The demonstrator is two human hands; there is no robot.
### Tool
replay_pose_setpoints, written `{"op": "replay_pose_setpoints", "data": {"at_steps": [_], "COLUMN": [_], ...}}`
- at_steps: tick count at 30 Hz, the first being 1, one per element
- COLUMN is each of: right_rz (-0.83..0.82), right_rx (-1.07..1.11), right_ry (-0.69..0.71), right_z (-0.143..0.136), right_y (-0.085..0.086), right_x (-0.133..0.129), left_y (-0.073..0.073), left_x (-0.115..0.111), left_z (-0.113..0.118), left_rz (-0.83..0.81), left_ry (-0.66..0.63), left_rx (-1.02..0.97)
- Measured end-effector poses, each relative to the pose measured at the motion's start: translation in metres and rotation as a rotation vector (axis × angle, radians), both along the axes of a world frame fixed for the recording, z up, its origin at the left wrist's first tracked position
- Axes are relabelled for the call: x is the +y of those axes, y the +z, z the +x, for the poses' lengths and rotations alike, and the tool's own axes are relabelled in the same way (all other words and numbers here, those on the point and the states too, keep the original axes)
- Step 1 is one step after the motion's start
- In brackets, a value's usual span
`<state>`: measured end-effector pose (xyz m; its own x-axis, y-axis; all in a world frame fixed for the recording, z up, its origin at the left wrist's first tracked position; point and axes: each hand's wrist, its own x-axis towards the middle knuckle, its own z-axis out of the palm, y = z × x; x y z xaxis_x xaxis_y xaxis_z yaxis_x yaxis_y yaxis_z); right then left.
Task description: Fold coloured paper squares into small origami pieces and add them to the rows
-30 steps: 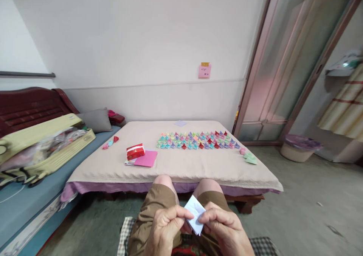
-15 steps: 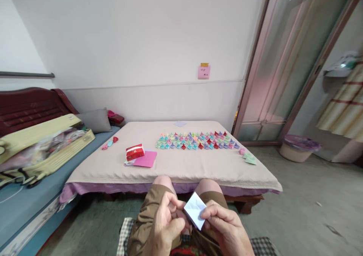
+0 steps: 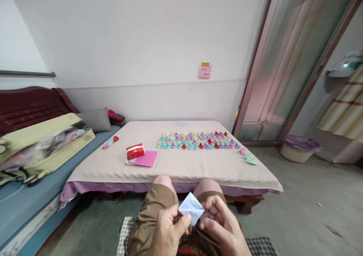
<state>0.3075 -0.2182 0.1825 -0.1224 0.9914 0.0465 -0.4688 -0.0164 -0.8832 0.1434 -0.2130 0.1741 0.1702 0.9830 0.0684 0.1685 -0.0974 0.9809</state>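
A pale blue square of folded origami paper [image 3: 191, 205] is held above my lap, one corner pointing up and a crease across its middle. My left hand [image 3: 168, 228] pinches its lower left side, with the thumb on the front face. Close by the lower right edge, my right hand [image 3: 221, 225] has its fingers curled but apart, with nothing visible between them. Whether its fingertips touch the paper, I cannot tell. Past my knees, rows of small folded paper pieces [image 3: 195, 140] in many colours stand on the cloth-covered low table [image 3: 181, 171].
On the table's left lie a red tissue pack [image 3: 135, 151], pink paper sheets [image 3: 146, 159] and small folded pieces [image 3: 110, 143]. Green folded papers [image 3: 250, 159] rest near the right edge. A lined bin [image 3: 300, 148] stands on the floor; an open yellow suitcase [image 3: 48, 144] lies at left.
The blue paper has passed from my right hand's grip to my left hand's and turned, with its crease now facing me. My right fingers have come off its right corner.
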Motion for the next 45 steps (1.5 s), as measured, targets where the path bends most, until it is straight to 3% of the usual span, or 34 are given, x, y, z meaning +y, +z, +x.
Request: {"op": "replay_pose_setpoints", "data": {"at_steps": [7, 26, 35, 45], "right_rz": [-0.059, -0.122, -0.143, -0.141], "right_rx": [-0.103, -0.046, -0.068, -0.018], "right_ry": [0.037, 0.065, 0.058, 0.037], "right_z": [-0.002, 0.004, -0.003, -0.001], "right_y": [-0.002, -0.001, -0.011, -0.012], "right_x": [0.006, 0.01, 0.012, 0.016], "left_y": [-0.004, 0.001, -0.024, -0.03], "left_x": [0.0, 0.0, 0.009, 0.017], "left_z": [0.004, 0.003, -0.001, -0.001], "left_rz": [0.053, 0.047, -0.023, -0.069], "left_ry": [0.061, -0.012, 0.032, -0.02], "left_rx": [-0.019, 0.025, 0.037, -0.036]}}
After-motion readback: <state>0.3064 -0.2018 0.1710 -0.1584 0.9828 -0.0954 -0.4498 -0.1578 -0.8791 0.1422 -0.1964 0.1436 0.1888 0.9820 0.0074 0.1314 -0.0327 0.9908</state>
